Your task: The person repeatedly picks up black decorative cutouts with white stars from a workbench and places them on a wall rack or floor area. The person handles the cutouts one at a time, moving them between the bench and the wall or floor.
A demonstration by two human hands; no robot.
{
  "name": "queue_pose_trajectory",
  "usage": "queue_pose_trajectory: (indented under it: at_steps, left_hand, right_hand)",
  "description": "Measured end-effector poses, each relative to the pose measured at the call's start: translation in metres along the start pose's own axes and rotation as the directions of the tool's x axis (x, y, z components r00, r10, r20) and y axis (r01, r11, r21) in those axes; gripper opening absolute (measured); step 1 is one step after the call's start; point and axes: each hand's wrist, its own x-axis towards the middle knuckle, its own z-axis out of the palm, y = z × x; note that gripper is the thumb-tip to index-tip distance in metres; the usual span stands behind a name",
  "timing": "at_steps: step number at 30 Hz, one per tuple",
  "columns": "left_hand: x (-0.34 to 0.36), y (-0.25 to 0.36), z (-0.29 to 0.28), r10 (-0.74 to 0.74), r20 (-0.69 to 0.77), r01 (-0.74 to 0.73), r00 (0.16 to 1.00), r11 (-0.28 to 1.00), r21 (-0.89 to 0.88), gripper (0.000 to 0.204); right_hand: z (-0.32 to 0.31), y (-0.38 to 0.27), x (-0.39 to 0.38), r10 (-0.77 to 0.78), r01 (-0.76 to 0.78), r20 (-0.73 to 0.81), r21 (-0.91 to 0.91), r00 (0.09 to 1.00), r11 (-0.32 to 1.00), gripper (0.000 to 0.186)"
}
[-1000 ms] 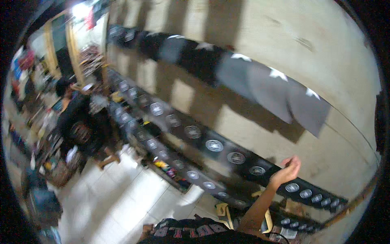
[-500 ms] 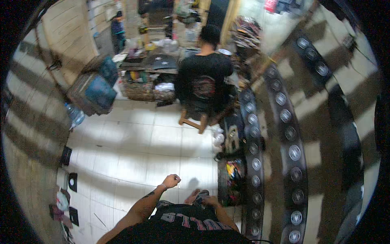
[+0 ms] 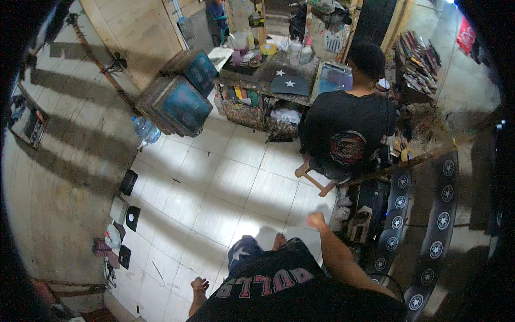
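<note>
Evidently nothing is gripped by the left hand [image 3: 199, 284], which hovers at the bottom of the frame, left of centre, over the white tile floor [image 3: 214, 182], its fingers half curled and, as far as shows, empty. The right hand [image 3: 316, 220] is right of centre in the lower half, seemingly bent into a loose fist; whether anything small is tucked inside cannot be told. Between the two lies the person's black shirt with pale lettering [image 3: 257, 308], a bare foot [image 3: 279, 241] showing just beyond it. At the lower right run two long dark bands printed with round white star emblems, the inner band [image 3: 397, 221] nearer the right hand and the outer band [image 3: 443, 220] beyond it, neither one touched. Judging by this, the step in hand is a pause or passage between handlings; gripping a band would call for the right hand to reach rightward and open its fingers. Farther out, above and right of centre, a co-worker in a black T-shirt [image 3: 343, 121] sits on a wooden stool [image 3: 316, 180], back to the camera, hands hidden. At the top centre, a cluttered surface [image 3: 304, 70] carries a dark grey panel with a white star [image 3: 289, 88]. Toward the upper left stand stacked blue-faced rectangular frames [image 3: 185, 107], a clear bluish plastic bottle [image 3: 146, 129] just beside them.
</note>
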Motion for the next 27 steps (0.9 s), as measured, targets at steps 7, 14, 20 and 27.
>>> queue_pose_trajectory:
  at_steps: [7, 14, 20, 27]
  left_hand:
    - [0.022, 0.047, 0.158, -0.026, 0.485, -0.241, 0.874, 0.844, 0.480, 0.017]
    - [0.169, 0.247, 0.283, -0.250, 0.731, 0.285, 0.635, 0.955, 0.080, 0.015]
    - [0.070, 0.491, 0.479, 0.323, 0.469, -0.470, 0.822, 0.850, 0.238, 0.039]
    - [0.128, 0.546, 0.539, 0.329, 0.788, -0.625, 0.520, 0.775, 0.088, 0.028]
  right_hand:
    - [0.062, -0.199, 0.114, -0.101, 0.077, 0.145, 0.161, 0.984, 0.984, 0.023]
    - [0.108, -0.218, 0.213, 0.106, -0.184, 0.275, 0.275, 0.956, 0.944, 0.029]
    - [0.102, -0.339, 0.316, 0.020, -0.093, 0.124, 0.613, 0.992, 0.784, 0.025]
    - [0.055, -0.504, 0.463, -0.055, 0.040, -0.026, 0.962, 0.998, 0.271, 0.030]
